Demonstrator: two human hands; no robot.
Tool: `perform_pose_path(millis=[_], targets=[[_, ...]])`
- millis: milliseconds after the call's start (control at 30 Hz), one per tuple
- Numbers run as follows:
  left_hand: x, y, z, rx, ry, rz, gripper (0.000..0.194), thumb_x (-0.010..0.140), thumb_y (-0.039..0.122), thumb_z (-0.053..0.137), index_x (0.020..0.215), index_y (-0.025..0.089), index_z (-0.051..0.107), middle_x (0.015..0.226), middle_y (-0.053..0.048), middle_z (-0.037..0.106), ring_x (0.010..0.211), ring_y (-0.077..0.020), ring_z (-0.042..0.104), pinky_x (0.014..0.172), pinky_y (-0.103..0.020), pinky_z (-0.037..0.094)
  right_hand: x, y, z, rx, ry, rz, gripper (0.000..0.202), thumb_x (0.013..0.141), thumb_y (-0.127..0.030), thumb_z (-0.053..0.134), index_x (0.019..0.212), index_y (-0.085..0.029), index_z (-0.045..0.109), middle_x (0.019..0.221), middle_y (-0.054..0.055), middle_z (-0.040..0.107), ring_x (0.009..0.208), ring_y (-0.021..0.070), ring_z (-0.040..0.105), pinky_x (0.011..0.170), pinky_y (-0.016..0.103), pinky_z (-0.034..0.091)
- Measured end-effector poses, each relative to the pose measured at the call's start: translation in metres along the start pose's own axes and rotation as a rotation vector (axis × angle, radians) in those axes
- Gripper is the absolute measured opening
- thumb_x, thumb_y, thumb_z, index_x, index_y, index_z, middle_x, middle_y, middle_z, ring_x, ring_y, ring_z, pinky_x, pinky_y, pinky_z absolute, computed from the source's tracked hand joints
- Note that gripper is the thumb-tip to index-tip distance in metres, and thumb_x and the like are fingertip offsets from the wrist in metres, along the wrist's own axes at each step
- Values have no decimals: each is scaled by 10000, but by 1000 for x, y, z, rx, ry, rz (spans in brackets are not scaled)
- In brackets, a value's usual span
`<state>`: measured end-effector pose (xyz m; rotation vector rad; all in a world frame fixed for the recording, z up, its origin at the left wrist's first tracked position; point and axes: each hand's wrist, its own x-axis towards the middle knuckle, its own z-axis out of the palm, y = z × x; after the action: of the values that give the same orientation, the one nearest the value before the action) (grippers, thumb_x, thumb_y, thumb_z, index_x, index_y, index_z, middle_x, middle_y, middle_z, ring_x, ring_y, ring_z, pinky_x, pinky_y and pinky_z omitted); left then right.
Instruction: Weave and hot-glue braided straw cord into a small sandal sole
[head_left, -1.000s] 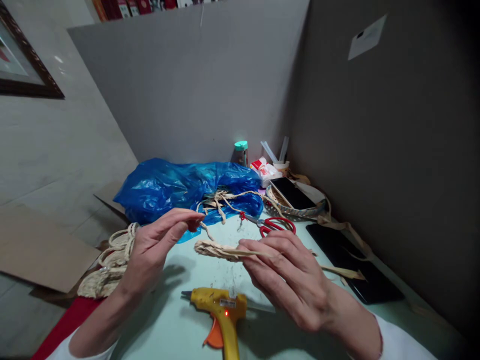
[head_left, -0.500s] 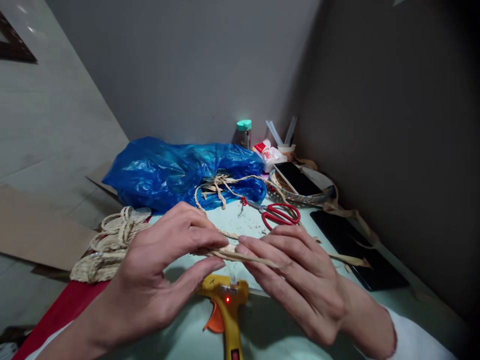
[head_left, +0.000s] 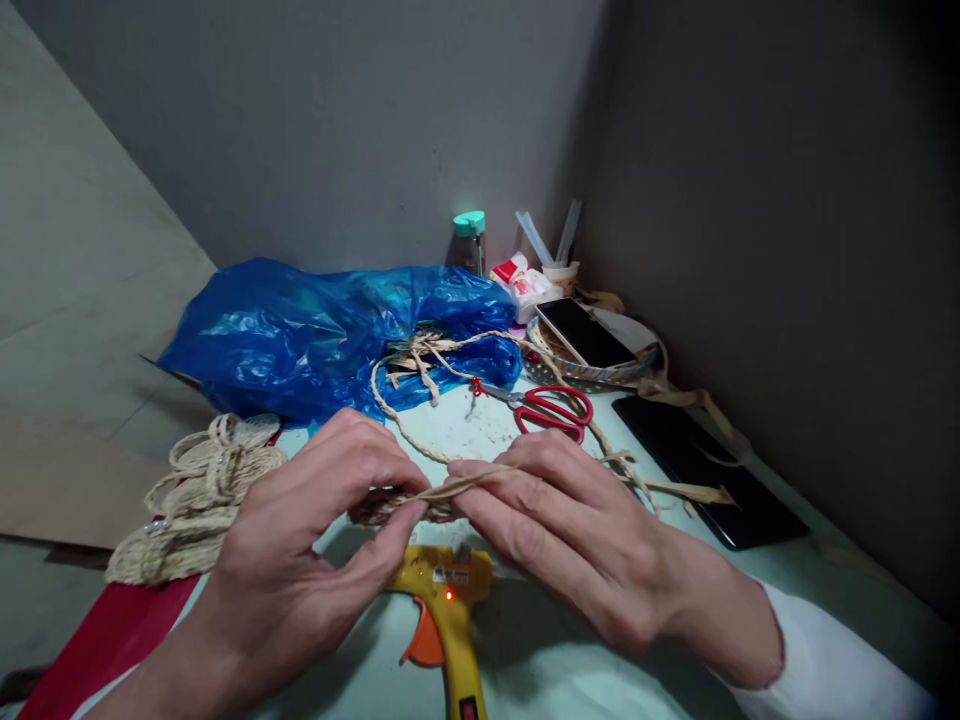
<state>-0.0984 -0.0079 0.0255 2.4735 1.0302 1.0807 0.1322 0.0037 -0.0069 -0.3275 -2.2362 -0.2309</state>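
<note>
Between my two hands, over the table, is a braided straw piece (head_left: 439, 510) with a flat strand running along its top. My left hand (head_left: 322, 530) pinches its left part between thumb and fingers. On the right side, my right hand (head_left: 570, 530) has its fingers closed on the piece and the strand; its thumb is hidden. A straw cord (head_left: 409, 432) runs from the back of the table toward my hands. Just below them lies a yellow glue gun (head_left: 454, 600) with an orange trigger and a lit red light.
Behind my hands are red-handled scissors (head_left: 553, 412) and a blue plastic bag (head_left: 300, 335) with straw in it. Coiled straw braids (head_left: 195, 500) lie at left. To the right are a black tablet-like slab (head_left: 690, 460) and a basket (head_left: 637, 372) bearing a phone (head_left: 585, 333).
My hands have turned the braided piece, so more of its braid shows below the strand. The whole view has shifted slightly, with background things now further left and higher.
</note>
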Motion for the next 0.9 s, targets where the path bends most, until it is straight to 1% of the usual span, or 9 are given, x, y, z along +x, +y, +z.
perform_pose_path(millis=[100, 167, 267, 367, 500, 567, 667, 767, 900], targets=[[0, -3, 1, -7, -25, -19, 218, 885, 8, 574, 905, 221, 615, 833, -7, 636, 820, -159, 583, 701, -289, 476, -2, 3, 4, 43, 2, 16, 247, 975, -75, 515, 1130, 56, 655, 1073, 228, 756, 912, 295, 663, 731, 452, 578], [0, -4, 2, -26, -28, -33, 203, 891, 21, 576, 901, 220, 616, 834, -5, 632, 814, -156, 577, 691, -287, 473, -4, 6, 6, 45, -24, 39, 238, 962, -81, 563, 1144, 44, 650, 1072, 211, 752, 896, 278, 646, 750, 441, 564], [0, -7, 3, -48, -29, -66, 191, 903, 43, 578, 901, 229, 618, 828, 0, 622, 810, -160, 577, 691, -294, 470, -7, 9, 10, 75, -58, 96, 272, 940, -77, 618, 1198, 9, 620, 1122, 182, 734, 926, 244, 623, 800, 404, 554], [-1, -8, 3, -62, -1, -75, 204, 906, 45, 579, 913, 243, 629, 824, 10, 621, 797, -156, 582, 701, -293, 470, -8, 10, 13, 132, -13, 162, 291, 940, -82, 631, 1222, -26, 586, 1113, 153, 731, 929, 216, 601, 808, 363, 560], [-3, -9, 4, -87, 20, -105, 196, 900, 62, 607, 915, 254, 646, 844, 22, 640, 791, -142, 602, 704, -266, 478, -8, 7, 9, 213, 24, 266, 298, 949, -122, 645, 1231, -57, 571, 1007, 114, 732, 874, 190, 622, 774, 321, 564], [-3, -9, 5, -97, 17, -129, 185, 907, 82, 614, 909, 264, 652, 858, 33, 656, 785, -128, 617, 715, -245, 480, -8, 5, 5, 272, 21, 324, 340, 941, -150, 677, 1250, -62, 563, 1052, 112, 725, 907, 167, 655, 811, 283, 559], [-2, -10, 7, -109, 20, -173, 150, 909, 127, 640, 877, 272, 660, 840, 56, 676, 760, -104, 629, 718, -206, 472, -7, 3, 0, 428, 6, 464, 387, 926, -185, 711, 1273, -90, 568, 1166, 103, 711, 984, 142, 680, 875, 239, 547], [-1, -11, 7, -116, 26, -226, 127, 903, 159, 656, 842, 269, 669, 823, 61, 686, 746, -94, 631, 697, -185, 462, -4, 3, -3, 567, -28, 585, 369, 925, -214, 712, 1262, -128, 589, 1131, 62, 729, 960, 136, 694, 869, 245, 554], [-2, -10, 7, -146, 15, -260, 138, 896, 151, 645, 840, 273, 677, 823, 56, 681, 763, -105, 634, 703, -197, 467, -2, 0, -3, 637, -27, 681, 361, 921, -236, 710, 1253, -157, 593, 1097, 40, 740, 959, 143, 713, 880, 259, 572]])
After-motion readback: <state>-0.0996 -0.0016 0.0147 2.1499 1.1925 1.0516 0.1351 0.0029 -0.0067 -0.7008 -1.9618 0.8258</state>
